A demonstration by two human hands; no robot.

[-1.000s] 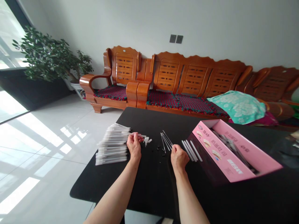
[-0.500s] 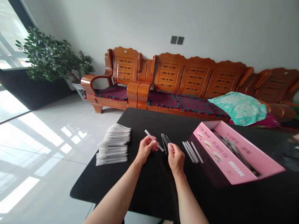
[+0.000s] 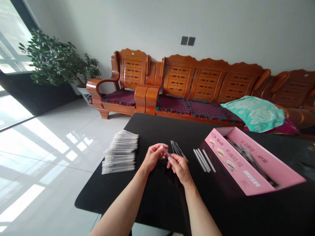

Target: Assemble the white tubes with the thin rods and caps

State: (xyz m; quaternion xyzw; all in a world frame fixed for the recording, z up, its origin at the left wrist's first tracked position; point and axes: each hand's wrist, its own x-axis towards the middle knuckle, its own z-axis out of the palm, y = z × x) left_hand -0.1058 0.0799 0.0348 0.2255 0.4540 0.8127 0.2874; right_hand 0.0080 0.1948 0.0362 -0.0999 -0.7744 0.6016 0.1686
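Near the middle of the black table, my left hand (image 3: 153, 156) pinches a white tube (image 3: 166, 151) by its upper left end. The fingers of my right hand (image 3: 179, 167) are closed at the tube's lower right end; whether a thin refill is also between them is too small to tell. Just beyond my right hand, several thin dark refills (image 3: 176, 148) lie fanned out. Several loose white tubes (image 3: 203, 160) rest farther right. To the left of my hands is a long row of assembled white pens (image 3: 120, 152) with dark ends.
A pink open box (image 3: 236, 167) with dark pieces inside stands at the right on the black table (image 3: 157, 200). Wooden seats (image 3: 182, 77) with patterned cushions line the wall beyond, a turquoise cloth (image 3: 256, 113) on them. A potted plant (image 3: 54, 60) stands at the left.
My right hand has moved left from the refills to the white tube. The tube now lies between both hands, and the view has shifted slightly.
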